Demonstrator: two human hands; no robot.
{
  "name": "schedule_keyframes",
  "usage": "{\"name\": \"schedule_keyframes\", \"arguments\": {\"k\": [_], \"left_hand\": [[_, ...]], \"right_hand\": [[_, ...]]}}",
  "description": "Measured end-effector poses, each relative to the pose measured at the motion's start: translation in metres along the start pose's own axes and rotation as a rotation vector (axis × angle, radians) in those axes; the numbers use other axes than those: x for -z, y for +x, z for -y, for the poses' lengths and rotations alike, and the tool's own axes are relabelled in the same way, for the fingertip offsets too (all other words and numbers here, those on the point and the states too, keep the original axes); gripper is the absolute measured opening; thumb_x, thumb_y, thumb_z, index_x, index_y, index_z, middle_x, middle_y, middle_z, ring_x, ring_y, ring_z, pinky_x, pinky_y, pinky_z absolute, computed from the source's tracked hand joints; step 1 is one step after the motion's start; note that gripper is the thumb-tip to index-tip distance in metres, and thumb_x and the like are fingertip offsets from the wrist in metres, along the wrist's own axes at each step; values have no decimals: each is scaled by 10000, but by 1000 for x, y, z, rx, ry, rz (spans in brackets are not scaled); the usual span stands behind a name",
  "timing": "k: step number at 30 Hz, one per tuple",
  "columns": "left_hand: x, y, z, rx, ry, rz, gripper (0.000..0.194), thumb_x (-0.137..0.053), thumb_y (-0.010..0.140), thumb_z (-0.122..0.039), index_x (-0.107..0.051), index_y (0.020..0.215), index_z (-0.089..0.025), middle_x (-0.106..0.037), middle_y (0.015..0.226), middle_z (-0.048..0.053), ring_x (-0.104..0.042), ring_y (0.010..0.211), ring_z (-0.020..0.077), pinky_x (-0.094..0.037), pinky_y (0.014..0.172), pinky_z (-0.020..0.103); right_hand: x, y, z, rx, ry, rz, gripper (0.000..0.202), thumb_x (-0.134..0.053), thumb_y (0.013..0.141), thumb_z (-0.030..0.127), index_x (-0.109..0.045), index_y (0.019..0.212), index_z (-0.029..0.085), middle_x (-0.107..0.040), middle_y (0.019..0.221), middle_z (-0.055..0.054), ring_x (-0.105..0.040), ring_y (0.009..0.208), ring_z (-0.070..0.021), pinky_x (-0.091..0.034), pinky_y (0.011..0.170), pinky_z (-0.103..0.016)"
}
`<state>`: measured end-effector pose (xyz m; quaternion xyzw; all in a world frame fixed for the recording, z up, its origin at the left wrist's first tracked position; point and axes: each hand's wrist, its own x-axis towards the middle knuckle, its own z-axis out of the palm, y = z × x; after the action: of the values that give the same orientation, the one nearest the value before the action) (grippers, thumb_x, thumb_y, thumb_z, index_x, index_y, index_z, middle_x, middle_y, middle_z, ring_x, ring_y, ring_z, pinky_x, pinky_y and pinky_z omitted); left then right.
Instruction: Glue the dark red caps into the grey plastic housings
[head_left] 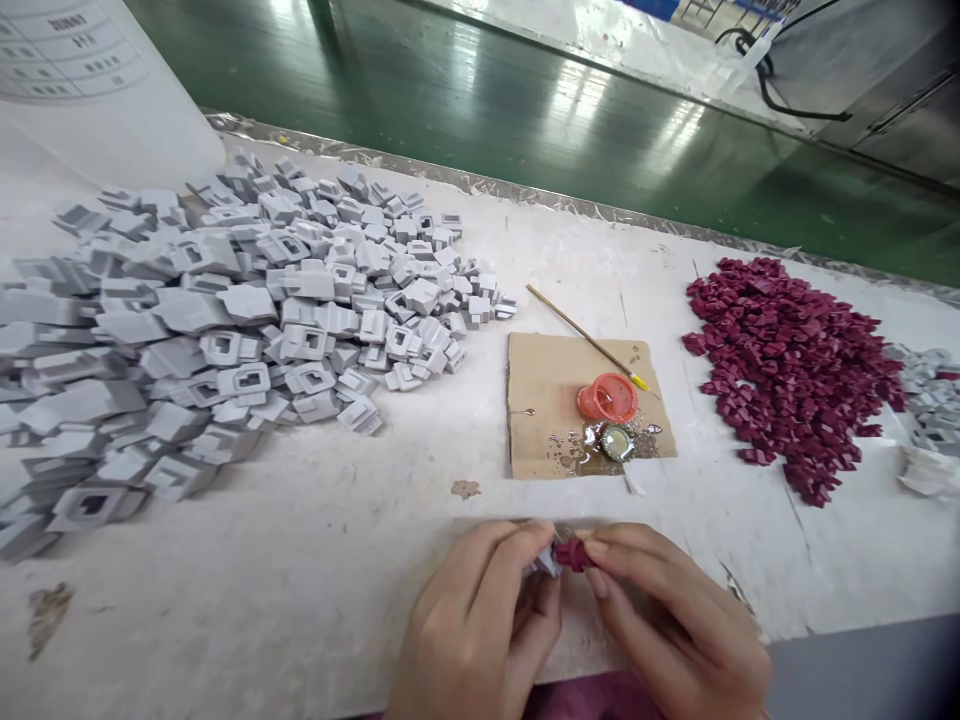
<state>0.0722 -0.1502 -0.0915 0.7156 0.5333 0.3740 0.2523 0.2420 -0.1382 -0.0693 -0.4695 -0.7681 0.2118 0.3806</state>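
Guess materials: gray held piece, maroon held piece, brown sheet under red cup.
Gray piece: likely molded plastic, matte; even color, though partly hidden. Maroon piece: probably plastic or rubber, low sheen; solid color. Brown sheet: apparently cardboard, matte; rough edge, dark soaked-looking blotches.

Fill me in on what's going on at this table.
A person is working with both bare hands at the near edge of the table. The left hand holds a small gray part, and the right hand pinches a maroon part up against it; whether they are joined is hidden by the fingers. Loose gray parts are heaped to the left, maroon parts to the right. Beyond the hands, a red cup and bottle cap sit on wet-stained cardboard.
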Motion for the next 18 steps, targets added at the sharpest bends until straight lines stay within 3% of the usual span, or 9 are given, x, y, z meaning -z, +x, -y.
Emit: {"name": "schedule_keyframes", "arguments": {"k": [12, 18], "left_hand": [[3, -2, 2, -37, -75, -12, 270, -601, 839, -40, -609, 1078, -164, -686, 975, 30, -663, 927, 106, -527, 874, 158], [4, -4, 11, -131, 58, 42, 249, -603, 862, -117, -591, 1106, -163, -698, 979, 56, -683, 907, 135, -545, 844, 194]], "right_hand": [[13, 3, 11, 31, -41, 265, 279, -523, 903, 24, -597, 1158, 109, -639, 1050, -104, -610, 1023, -163, -571, 861, -223], [3, 9, 17, 60, 47, 136, 236, -465, 940, 50, -610, 1124, 79, -649, 979, -124, -632, 945, -156, -584, 817, -229]]}}
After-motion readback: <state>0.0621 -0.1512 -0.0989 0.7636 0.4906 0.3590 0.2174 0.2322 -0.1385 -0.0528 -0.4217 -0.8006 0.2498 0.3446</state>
